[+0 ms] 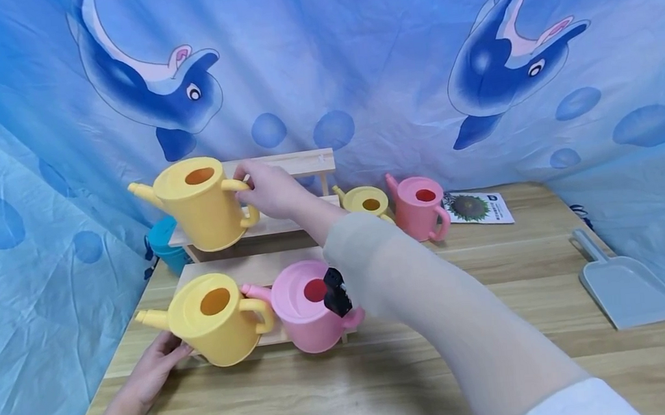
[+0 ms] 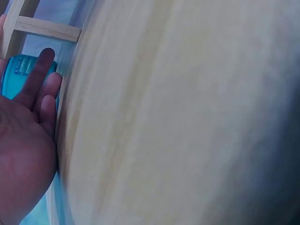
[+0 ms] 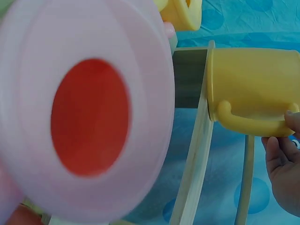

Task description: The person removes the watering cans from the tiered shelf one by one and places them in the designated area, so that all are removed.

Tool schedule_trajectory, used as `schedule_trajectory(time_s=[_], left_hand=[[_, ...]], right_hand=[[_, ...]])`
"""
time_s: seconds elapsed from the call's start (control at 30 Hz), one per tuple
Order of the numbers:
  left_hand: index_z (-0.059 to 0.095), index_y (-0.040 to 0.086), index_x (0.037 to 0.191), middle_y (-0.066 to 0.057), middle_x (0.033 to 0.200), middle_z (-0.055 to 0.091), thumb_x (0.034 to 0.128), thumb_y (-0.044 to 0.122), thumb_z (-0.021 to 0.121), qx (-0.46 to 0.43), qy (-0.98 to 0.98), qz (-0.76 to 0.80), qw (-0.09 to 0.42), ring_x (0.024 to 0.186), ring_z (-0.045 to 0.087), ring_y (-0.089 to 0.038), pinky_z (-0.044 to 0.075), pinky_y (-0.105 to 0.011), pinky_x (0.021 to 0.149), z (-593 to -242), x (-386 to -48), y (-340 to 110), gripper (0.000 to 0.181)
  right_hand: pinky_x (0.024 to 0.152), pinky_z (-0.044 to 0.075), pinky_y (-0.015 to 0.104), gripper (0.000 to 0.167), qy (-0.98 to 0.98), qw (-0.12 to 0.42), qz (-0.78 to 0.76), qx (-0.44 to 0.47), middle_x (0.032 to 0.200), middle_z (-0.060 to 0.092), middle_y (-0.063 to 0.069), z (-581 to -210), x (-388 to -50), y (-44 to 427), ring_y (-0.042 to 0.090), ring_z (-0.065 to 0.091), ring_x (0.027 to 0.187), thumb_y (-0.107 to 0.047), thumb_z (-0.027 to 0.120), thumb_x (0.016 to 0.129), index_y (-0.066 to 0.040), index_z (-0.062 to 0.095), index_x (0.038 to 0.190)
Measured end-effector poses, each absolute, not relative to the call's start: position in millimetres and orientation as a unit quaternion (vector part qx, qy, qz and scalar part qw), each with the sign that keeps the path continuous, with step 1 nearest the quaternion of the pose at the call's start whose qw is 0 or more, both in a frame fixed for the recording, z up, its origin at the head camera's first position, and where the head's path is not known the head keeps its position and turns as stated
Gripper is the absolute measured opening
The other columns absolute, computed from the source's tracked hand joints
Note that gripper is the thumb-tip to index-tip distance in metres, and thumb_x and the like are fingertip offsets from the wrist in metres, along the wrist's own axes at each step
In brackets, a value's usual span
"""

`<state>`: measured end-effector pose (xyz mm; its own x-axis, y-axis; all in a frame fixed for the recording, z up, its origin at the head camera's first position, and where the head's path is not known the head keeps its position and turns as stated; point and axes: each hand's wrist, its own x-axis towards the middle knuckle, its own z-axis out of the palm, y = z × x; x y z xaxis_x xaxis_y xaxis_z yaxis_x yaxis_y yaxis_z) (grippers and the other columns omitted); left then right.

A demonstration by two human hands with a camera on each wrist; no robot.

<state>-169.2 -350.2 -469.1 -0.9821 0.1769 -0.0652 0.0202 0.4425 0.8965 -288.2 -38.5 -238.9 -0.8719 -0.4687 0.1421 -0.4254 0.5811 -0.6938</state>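
grips one of three yellow plastic watering cans point(image 1: 209, 216) with right hand point(image 1: 269, 188); rests left hand point(image 1: 153, 370), straight-fingered, against one tiered wooden rack point(image 1: 300, 164).

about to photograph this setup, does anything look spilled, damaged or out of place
Nothing looks spilled or damaged. The yellow watering can in the right hand looks intact. One thing seems odd: the gray dustpan, lying at an angle by the right edge of the table, apart from the other cans.
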Motion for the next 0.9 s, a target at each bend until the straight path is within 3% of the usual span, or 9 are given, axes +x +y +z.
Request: schedule_trajectory(time_s=[0.4, 0.7, 0.73, 0.9], left_hand=[[0.017, -0.003, 0.146, -0.031, 0.142, 0.026, 0.0987, 0.021, 0.049, 0.051, 0.85, 0.519, 0.075, 0.11, 0.03, 0.013, 0.032, -0.007, 0.082, -468, -169, -349, 0.062], [0.019, 0.005, 0.148, -0.018, 0.141, 0.032, 0.0987, 0.021, 0.049, 0.06, 0.848, 0.522, 0.071, 0.116, 0.031, 0.008, 0.031, -0.005, 0.084, -468, -168, -349, 0.06], [0.019, 0.006, 0.148, -0.015, 0.14, 0.033, 0.0986, 0.021, 0.049, 0.061, 0.847, 0.524, 0.07, 0.116, 0.031, 0.008, 0.031, -0.006, 0.083, -468, -168, -349, 0.06], [0.022, 0.006, 0.148, 0.02, 0.124, 0.039, 0.0982, 0.019, 0.05, 0.064, 0.841, 0.534, 0.065, 0.108, 0.032, 0.017, 0.031, -0.006, 0.083, -470, -168, -350, 0.058]], right_hand=[[0.072, 0.046, 0.024, 0.017, 0.888, 0.021, -0.384, -0.252, 0.094, 0.061, 0.002, -241, -287, -10, 0.013, 0.057, 0.085, -0.019, 0.057, 0.094, -0.013, 0.053, 0.11], [0.072, 0.046, 0.025, 0.017, 0.888, 0.02, -0.383, -0.253, 0.092, 0.062, 0.003, -242, -287, 6, 0.015, 0.056, 0.084, -0.018, 0.057, 0.094, -0.013, 0.054, 0.11], [0.072, 0.046, 0.025, 0.017, 0.888, 0.019, -0.384, -0.251, 0.092, 0.062, 0.003, -242, -287, 8, 0.014, 0.057, 0.084, -0.017, 0.058, 0.094, -0.013, 0.054, 0.11], [0.071, 0.047, 0.027, 0.017, 0.886, 0.016, -0.39, -0.249, 0.093, 0.061, 0.002, -243, -288, 22, 0.015, 0.057, 0.084, -0.018, 0.058, 0.094, -0.014, 0.054, 0.11]])
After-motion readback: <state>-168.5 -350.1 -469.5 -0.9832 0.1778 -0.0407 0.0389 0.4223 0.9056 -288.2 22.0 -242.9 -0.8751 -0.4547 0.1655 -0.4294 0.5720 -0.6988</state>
